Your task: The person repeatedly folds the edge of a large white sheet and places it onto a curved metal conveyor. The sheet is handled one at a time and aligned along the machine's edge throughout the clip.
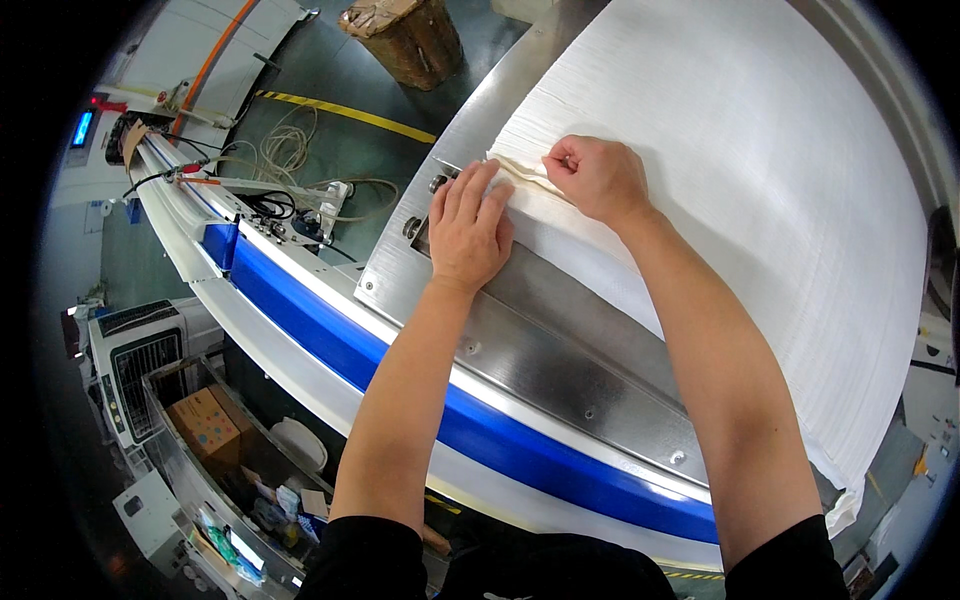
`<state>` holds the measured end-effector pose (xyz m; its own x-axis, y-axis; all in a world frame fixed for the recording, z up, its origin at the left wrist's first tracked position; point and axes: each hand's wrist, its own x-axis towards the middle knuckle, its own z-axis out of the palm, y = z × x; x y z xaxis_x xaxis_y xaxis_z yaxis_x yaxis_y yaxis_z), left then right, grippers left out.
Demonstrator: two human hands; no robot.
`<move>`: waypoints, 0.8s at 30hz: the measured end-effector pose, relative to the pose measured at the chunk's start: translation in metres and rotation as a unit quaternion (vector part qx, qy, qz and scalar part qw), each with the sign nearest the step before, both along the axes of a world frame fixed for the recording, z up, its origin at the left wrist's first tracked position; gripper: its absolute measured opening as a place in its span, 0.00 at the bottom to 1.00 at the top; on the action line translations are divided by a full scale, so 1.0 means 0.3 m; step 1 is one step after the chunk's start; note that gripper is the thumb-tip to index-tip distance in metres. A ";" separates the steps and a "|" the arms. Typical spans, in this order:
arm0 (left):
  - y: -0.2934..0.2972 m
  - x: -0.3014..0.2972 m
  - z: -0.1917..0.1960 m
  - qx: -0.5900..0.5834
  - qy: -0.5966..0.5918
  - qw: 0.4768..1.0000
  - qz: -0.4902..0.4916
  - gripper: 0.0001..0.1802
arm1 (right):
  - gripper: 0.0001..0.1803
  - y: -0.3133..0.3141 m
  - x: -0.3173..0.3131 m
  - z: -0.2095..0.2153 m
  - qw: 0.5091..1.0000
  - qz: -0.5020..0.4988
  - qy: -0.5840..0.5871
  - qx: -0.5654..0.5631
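Note:
A tall stack of white woven sheets (760,170) lies on a steel machine table (560,360). My left hand (468,228) rests flat, fingers together, on the stack's near left corner beside the steel edge. My right hand (598,176) is closed, pinching the folded-up corner of the top sheet (520,170) just to the right of my left fingertips. Both forearms reach in from the lower edge over a blue and white rail (400,370).
A brown woven basket (405,38) stands on the green floor beyond the table. Coiled cables (285,150) lie left of it. Below left sit a cardboard box (208,425), a white machine (135,360) and a cluttered shelf.

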<state>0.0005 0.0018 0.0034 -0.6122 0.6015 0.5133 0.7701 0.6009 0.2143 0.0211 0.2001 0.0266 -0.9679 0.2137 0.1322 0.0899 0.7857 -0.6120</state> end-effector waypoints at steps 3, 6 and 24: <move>-0.003 0.000 -0.001 0.002 0.000 1.000 -0.002 0.17 | 0.08 -0.001 0.001 0.004 1.000 -0.003 -0.001 0.003; -0.013 0.004 -0.005 0.006 0.002 1.000 0.002 0.17 | 0.08 0.003 0.000 0.004 1.000 -0.002 0.001 0.000; -0.109 -0.008 0.053 -0.095 0.012 0.992 -0.085 0.19 | 0.08 -0.074 0.125 0.028 0.992 0.037 0.053 -0.110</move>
